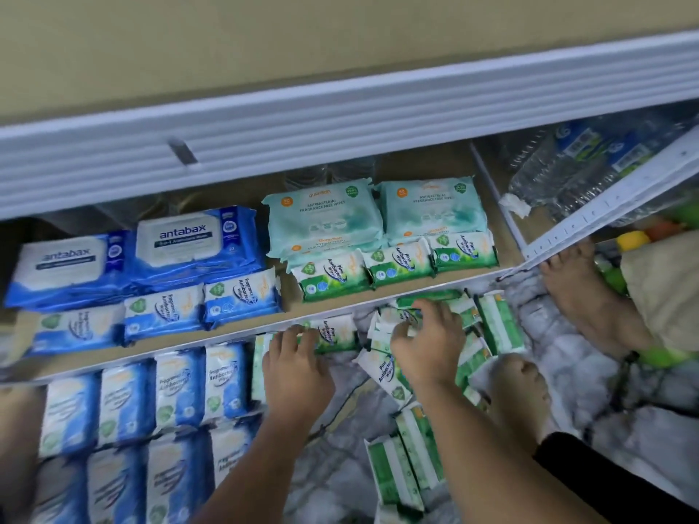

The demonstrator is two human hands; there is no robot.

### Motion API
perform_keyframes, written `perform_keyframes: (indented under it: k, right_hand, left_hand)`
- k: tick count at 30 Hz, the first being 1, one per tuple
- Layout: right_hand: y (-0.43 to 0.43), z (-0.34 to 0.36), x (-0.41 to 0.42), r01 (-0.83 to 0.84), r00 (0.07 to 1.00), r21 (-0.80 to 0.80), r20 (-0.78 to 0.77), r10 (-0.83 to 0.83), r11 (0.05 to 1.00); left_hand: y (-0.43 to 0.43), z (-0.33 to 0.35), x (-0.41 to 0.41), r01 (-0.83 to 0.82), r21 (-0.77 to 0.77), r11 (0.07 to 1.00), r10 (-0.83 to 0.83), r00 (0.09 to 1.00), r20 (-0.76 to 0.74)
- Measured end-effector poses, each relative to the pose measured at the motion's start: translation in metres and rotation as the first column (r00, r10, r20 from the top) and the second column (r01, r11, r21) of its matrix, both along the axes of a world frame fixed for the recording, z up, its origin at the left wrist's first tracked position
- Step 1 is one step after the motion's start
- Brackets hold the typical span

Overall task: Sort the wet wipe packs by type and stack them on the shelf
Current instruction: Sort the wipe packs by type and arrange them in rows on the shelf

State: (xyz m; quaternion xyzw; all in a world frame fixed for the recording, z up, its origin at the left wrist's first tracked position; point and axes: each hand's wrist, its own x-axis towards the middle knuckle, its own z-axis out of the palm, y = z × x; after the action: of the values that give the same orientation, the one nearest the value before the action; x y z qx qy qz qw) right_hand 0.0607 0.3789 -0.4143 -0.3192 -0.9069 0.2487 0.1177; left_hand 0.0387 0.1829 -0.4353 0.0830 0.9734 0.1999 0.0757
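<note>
1. One Pine Antibacterial pack (336, 333) lies on the marble-pattern floor (340, 467), just below the shelf's front edge (227, 336). The left hand (299, 357) rests on the pack's left end with its fingers nearly straight, not closed round it.
2. Just to the right is a loose heap of pine packs (382, 368). The right hand (431, 334) is curled over the heap and pinches the top pack (406, 320) between thumb and fingers.
3. More green packs (408, 463) lie on the floor nearer the person, beside a bare foot (518, 395).
4. On the shelf, three pine packs in a row (401, 264) stand at the front edge, with teal guardian packs (325, 217) behind them.
5. Further left on the shelf, blue Fragrance Free packs (164, 313) line the front edge, with antabax packs (196, 245) behind.
6. Blue packs on the floor (177, 383) stand in rows, touching the left hand's left side.
</note>
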Motion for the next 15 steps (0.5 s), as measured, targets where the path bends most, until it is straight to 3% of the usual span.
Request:
perform_keyframes:
  k: [1,3,5,9,15]
  right_hand:
    - [-0.009,0.002,0.003,-0.114,0.981,0.041,0.16,0.106,0.993]
    - [-0.022,0.006,0.009,-0.302,0.833,0.016,0.49,0.256,0.953]
    - [-0.028,0.005,0.011,-0.383,0.692,-0.026,0.653,0.306,0.923]
    - [-0.032,0.003,0.014,-0.502,0.585,0.039,0.751,0.306,0.864]
    - [-0.036,0.004,0.03,-0.539,0.575,0.065,0.757,0.311,0.84]
  left_hand:
    - [0.0,0.002,0.0,-0.022,-0.092,0.995,0.028,0.998,0.064]
    - [0.0,0.009,0.001,-0.046,-0.209,0.977,0.089,0.976,0.201]
    - [0.0,0.006,0.002,-0.019,-0.252,0.967,0.092,0.955,0.28]
    - [0.002,-0.003,0.005,0.107,-0.322,0.941,0.028,0.921,0.388]
    - [0.01,-0.001,0.021,0.194,-0.33,0.924,-0.065,0.929,0.365]
